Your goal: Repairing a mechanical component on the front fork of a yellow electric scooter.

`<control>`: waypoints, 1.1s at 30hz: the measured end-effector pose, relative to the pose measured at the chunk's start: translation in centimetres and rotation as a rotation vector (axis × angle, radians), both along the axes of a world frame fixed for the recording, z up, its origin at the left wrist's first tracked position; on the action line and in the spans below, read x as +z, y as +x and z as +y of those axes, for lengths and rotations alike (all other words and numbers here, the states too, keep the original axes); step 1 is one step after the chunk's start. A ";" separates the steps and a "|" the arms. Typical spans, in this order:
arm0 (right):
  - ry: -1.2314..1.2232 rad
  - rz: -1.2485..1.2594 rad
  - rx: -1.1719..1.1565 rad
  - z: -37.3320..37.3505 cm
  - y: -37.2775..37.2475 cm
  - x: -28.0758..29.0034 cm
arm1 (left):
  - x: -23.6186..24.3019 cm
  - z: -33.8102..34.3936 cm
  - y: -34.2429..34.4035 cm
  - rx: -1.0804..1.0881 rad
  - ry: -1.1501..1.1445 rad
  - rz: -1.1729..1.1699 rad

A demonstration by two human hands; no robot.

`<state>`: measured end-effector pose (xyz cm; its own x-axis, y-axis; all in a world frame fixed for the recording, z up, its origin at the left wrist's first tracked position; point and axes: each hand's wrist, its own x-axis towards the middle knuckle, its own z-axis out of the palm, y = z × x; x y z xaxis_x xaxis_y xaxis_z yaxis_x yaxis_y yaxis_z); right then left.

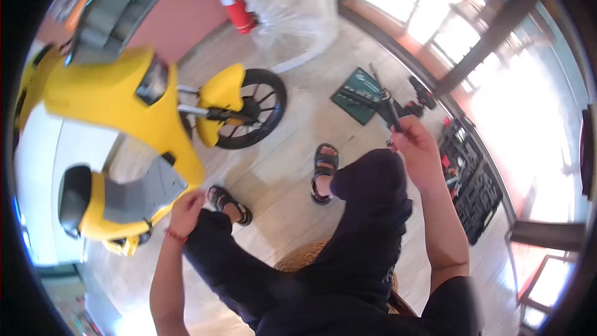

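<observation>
My right hand (413, 144) is raised above my right knee, its fingers closed round a dark metal wrench (392, 107) that points away from me. Behind the wrench, a green tool pouch (356, 96) lies on the floor with more tools on it. By my left knee, next to the edge of a yellow scooter (106, 90), my left hand (186, 210) has its fingers curled together. What it holds, if anything, is hidden. The scooter's front wheel (252, 112) is turned towards the middle of the floor.
An open black tool case (476, 190) lies to the right, with a dark power tool (423, 92) beyond it. At the back stand a red fire extinguisher (236, 11) and a large plastic-wrapped bundle (292, 9). I sit on a woven stool (301, 256); glass doors line the right.
</observation>
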<state>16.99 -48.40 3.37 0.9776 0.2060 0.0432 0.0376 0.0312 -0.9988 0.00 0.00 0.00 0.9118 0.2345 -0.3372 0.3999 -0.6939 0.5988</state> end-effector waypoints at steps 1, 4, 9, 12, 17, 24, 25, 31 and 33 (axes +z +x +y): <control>0.025 0.004 0.128 1.7 0.4 0.1 | 2.1 -5.6 2.0 0.079 -0.321 -0.176; 0.029 0.119 0.342 10.0 -4.3 1.1 | 6.9 -9.1 4.5 -0.072 -0.770 -0.406; 0.029 0.222 0.620 17.6 -5.7 -0.5 | 6.7 -9.8 6.8 -0.088 -1.014 -0.440; 0.083 0.353 0.642 19.8 -5.4 -1.0 | 5.4 -7.8 7.2 -0.044 -1.128 -0.425; 0.333 0.811 0.717 24.1 -3.2 -0.7 | 2.3 -5.0 8.4 0.142 -1.333 -0.401; 0.515 0.901 0.858 26.0 -0.8 -4.8 | 0.4 -4.1 10.9 0.072 -1.280 -0.534; 0.516 0.912 0.864 26.2 -0.6 -5.1 | 0.7 -4.1 11.1 0.024 -1.240 -0.572; 0.279 0.612 0.784 27.1 0.0 -5.6 | 0.1 -2.7 11.9 -0.062 -1.193 -0.532; 0.162 0.385 0.734 27.2 0.0 -5.9 | -0.1 -2.7 12.2 -0.087 -1.190 -0.526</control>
